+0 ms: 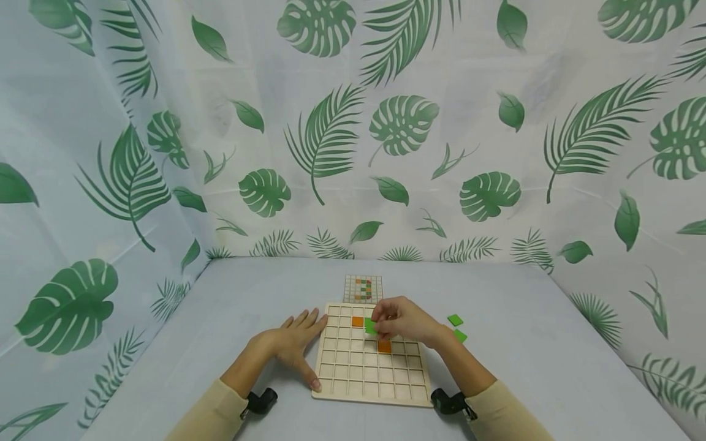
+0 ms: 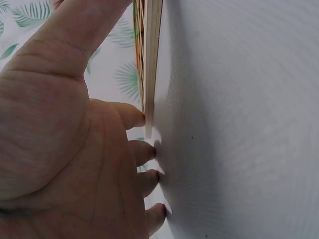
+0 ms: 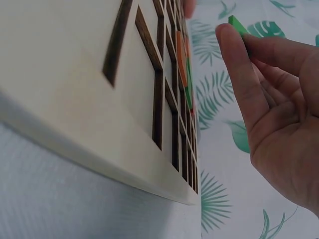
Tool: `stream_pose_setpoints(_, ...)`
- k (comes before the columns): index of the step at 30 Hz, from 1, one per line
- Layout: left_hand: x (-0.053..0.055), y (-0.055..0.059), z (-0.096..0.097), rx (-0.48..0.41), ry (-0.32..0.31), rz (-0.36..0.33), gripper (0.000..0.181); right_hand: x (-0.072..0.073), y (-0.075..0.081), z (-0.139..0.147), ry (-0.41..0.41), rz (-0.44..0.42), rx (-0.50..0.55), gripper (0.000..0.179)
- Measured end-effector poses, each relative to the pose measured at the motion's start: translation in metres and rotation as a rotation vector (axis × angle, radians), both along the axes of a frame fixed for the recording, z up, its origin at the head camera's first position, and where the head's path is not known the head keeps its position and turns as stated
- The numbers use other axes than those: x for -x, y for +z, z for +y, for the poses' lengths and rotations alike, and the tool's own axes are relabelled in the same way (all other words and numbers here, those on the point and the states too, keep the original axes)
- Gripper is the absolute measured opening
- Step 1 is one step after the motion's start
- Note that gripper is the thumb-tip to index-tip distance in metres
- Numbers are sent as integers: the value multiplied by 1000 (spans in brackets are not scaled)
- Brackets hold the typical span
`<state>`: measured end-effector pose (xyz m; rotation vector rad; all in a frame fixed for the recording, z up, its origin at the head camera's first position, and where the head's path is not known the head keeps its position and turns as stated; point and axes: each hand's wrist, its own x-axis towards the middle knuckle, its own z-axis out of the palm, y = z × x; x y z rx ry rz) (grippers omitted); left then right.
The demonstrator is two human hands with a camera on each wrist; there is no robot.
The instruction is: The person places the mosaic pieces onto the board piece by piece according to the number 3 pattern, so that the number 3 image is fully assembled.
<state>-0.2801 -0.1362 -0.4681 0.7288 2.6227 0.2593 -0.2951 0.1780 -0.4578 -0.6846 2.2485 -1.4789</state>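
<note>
A pale wooden grid board lies on the table. My left hand rests at its left side, fingers spread, thumb at the near corner and index finger at the far part of the edge. Above the board, my right hand pinches a small green tile between thumb and finger; in the right wrist view it is raised off the grid. An orange tile sits in a cell left of the fingertips, and another orange tile lies in a nearer cell. The palm hides some cells.
Behind the board lies a small card printed with a coloured grid pattern. Two loose green tiles, one farther and one nearer, lie right of the board beside the right forearm. A leaf-patterned curtain encloses the table.
</note>
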Motion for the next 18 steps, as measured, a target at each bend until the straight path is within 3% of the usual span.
stream_pose_setpoints(8,0,2,0,2,0,1,146,-1,-4,0,61,6,-64,8)
stream_pose_setpoints(18,1,1,-1,-7,-7,-1,146,-3,-7,-3,135,144,-199,5)
